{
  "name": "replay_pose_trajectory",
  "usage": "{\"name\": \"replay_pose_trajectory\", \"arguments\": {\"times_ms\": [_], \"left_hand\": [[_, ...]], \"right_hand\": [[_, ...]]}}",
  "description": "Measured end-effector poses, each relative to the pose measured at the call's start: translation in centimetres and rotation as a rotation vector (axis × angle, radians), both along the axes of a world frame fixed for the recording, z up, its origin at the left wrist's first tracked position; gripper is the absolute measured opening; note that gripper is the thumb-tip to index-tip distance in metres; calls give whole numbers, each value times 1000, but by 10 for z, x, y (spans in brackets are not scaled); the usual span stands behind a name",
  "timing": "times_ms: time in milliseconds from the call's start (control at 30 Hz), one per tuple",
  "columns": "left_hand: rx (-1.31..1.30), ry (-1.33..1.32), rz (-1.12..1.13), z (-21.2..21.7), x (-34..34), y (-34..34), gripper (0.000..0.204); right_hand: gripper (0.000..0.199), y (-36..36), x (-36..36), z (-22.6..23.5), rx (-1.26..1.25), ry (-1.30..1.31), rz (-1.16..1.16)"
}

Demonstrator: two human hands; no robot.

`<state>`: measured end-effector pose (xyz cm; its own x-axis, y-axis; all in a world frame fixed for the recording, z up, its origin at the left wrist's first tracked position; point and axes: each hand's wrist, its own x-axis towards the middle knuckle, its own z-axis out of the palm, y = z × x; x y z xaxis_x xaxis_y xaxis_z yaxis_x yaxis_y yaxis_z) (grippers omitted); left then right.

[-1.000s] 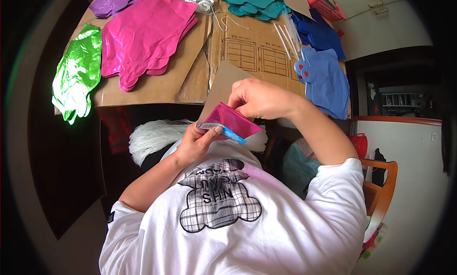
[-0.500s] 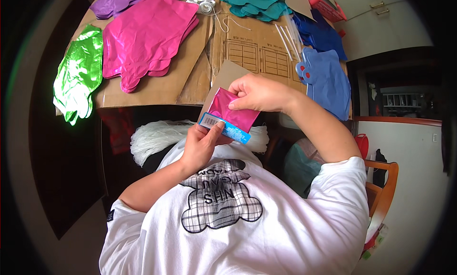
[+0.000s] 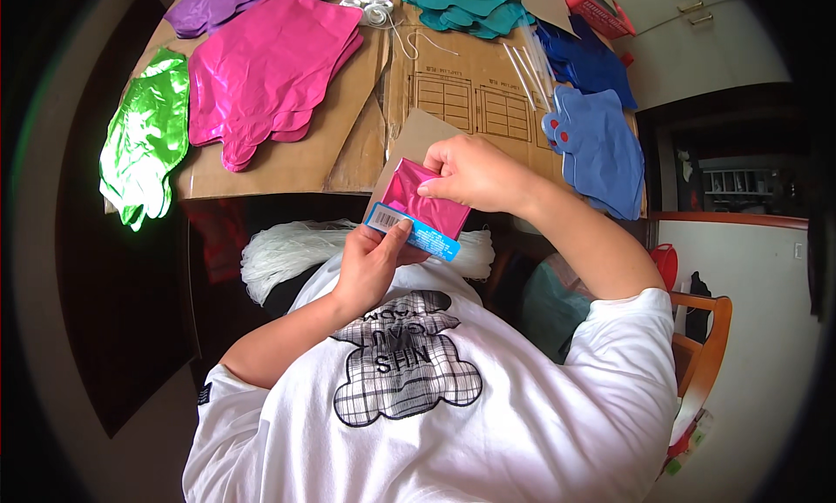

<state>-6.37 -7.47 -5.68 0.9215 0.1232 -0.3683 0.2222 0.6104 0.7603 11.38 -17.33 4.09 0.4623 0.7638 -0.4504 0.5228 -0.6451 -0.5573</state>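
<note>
My left hand (image 3: 367, 261) is closed on the lower edge of a brown card (image 3: 424, 135), its thumb pressing on the blue label strip (image 3: 428, 240) with a barcode. Against the card, partly behind the strip, lies a flat folded square of shiny pink foil (image 3: 403, 186). My right hand (image 3: 477, 174) pinches the foil's upper right part between thumb and curled fingers. Both hands are just in front of the table's near edge, above my lap.
Cardboard (image 3: 261, 176) covers the table. On it lie flat foil balloons: pink (image 3: 270, 63), green (image 3: 148, 137), teal (image 3: 461, 6), blue (image 3: 601, 150). White ribbon (image 3: 374, 6) and thin white sticks (image 3: 527, 76) lie farther back. A white string bundle (image 3: 292, 255) is below; a wooden chair (image 3: 718, 329) stands right.
The folded pink foil and my right hand have shifted very slightly against the card. My left hand keeps its hold on the card and strip.
</note>
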Motion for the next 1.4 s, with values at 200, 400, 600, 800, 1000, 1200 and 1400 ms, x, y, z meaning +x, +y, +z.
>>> {"name": "replay_pose_trajectory", "arguments": {"times_ms": [200, 400, 600, 800, 1000, 1200, 1400], "left_hand": [[-69, 14, 48, 1, 4, 0, 25], [-73, 54, 63, 4, 10, 1, 22], [-407, 144, 49, 10, 13, 9, 22], [-227, 158, 29, 14, 15, 7, 25], [-144, 111, 79, 9, 18, 1, 24], [-137, 66, 80, 4, 19, 0, 25], [-120, 76, 65, 11, 17, 9, 26]], "right_hand": [[63, -9, -20, -2, 212, -687, 260], [74, -20, -17, -42, 356, -584, 573], [79, -20, -15, -49, 328, -585, 581], [77, -20, -17, -49, 316, -629, 587], [77, -18, -18, -45, 300, -632, 586], [75, -22, -10, -35, 353, -425, 528], [35, -35, 44, 11, 660, -10, -61]]}}
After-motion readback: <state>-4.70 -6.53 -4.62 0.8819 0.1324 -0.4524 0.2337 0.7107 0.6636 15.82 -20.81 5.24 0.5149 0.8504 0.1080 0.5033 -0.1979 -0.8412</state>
